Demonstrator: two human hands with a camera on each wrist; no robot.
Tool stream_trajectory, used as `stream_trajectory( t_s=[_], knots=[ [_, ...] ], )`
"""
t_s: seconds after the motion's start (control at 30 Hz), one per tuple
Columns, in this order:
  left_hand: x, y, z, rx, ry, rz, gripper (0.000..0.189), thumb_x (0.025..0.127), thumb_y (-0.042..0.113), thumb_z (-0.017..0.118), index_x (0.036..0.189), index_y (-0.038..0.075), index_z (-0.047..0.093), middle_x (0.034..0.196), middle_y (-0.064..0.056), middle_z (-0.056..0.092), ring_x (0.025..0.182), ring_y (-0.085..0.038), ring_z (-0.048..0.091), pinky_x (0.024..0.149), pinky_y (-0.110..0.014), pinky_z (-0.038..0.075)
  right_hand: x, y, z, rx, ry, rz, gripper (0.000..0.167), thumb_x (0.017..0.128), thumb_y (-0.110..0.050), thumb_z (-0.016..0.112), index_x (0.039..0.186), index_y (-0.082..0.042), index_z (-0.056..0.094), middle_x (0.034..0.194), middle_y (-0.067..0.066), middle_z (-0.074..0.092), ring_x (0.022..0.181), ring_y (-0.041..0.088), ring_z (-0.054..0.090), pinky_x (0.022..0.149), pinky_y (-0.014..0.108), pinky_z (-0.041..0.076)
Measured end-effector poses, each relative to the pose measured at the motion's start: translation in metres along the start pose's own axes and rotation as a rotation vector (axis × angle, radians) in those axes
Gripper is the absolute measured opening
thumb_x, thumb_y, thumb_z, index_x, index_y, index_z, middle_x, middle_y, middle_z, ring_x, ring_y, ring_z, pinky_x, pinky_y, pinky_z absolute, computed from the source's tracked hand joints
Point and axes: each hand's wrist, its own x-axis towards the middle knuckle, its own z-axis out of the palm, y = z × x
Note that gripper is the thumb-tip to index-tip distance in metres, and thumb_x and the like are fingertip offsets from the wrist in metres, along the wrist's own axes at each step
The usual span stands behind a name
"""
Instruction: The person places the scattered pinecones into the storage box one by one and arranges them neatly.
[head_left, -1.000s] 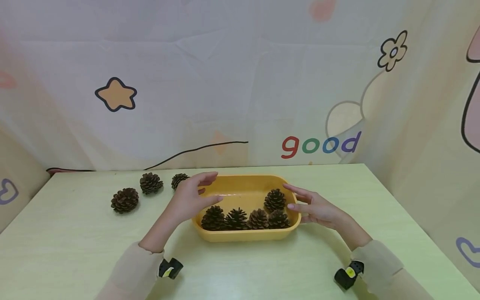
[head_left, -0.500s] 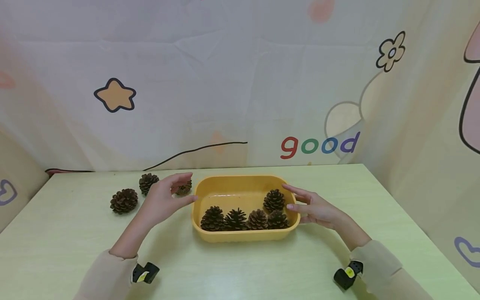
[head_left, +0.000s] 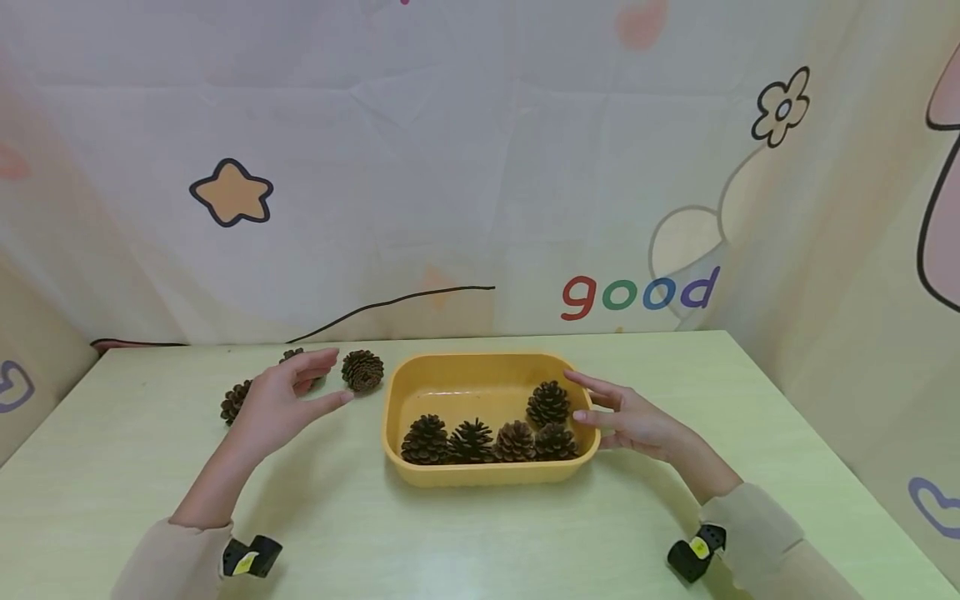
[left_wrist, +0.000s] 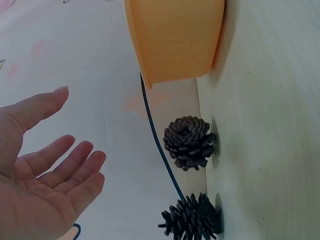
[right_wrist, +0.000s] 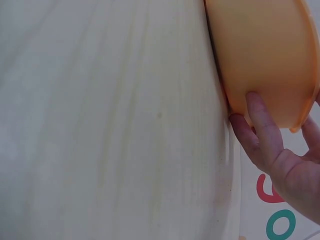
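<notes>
My left hand is in the air to the left of the basin, fingers spread from the thumb and nothing between them. It partly covers two pine cones, one at the left and one behind the fingers. A third pine cone sits just beyond its fingertips, also visible in the left wrist view. My right hand grips the right end of the yellow plastic basin, thumb and a finger over the rim. Other fingers press the outer wall in the right wrist view. Several pine cones stand inside the basin.
The pale wooden table reaches back to a printed curtain with a star and the word "good". Both wrists wear small black cameras, one on the left sleeve and one on the right.
My left hand has moved left from over the basin, past the nearest pine cone, and now overlaps the two farther left. The right hand and basin stay in place.
</notes>
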Motion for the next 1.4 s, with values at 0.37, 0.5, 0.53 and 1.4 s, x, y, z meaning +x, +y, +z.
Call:
stream_trajectory(
  t_s=[0.37,0.5,0.53,1.4],
  knots=[
    [-0.005,-0.017,-0.016,0.077,0.01,-0.023,0.067,0.082,0.033,0.067,0.135,0.002,0.041,0.133,-0.021,0.046,0.121,-0.038,0.042,0.099,-0.049,0.036,0.0,0.001,0.0,0.001,0.004,0.001,0.072,0.087,-0.02,0.062,0.146,-0.015,0.02,0.148,0.027,0.005,0.123,0.048,0.034,0.081,0.05,0.049],
    [-0.006,-0.026,-0.023,0.1,0.005,-0.044,0.071,0.082,0.038,0.066,0.137,0.003,0.038,0.135,-0.021,0.042,0.121,-0.041,0.04,0.098,-0.051,0.036,0.001,0.002,0.0,-0.002,0.01,0.006,0.073,0.087,-0.021,0.063,0.146,-0.016,0.021,0.148,0.026,0.005,0.123,0.048,0.034,0.081,0.049,0.05],
    [-0.006,-0.028,-0.025,0.107,0.006,-0.053,0.072,0.082,0.039,0.066,0.138,0.003,0.038,0.136,-0.021,0.042,0.12,-0.042,0.04,0.098,-0.051,0.036,0.001,0.002,0.0,-0.004,0.009,0.006,0.073,0.087,-0.021,0.063,0.146,-0.016,0.02,0.148,0.026,0.005,0.123,0.048,0.034,0.081,0.049,0.05],
    [0.003,-0.08,-0.049,0.272,-0.062,-0.09,0.078,0.079,0.028,0.07,0.137,-0.006,0.031,0.136,-0.033,0.032,0.121,-0.053,0.026,0.091,-0.064,0.03,-0.001,-0.001,0.002,-0.002,0.027,0.011,0.073,0.086,-0.021,0.063,0.146,-0.015,0.021,0.147,0.028,0.004,0.124,0.049,0.032,0.082,0.049,0.049]
  ],
)
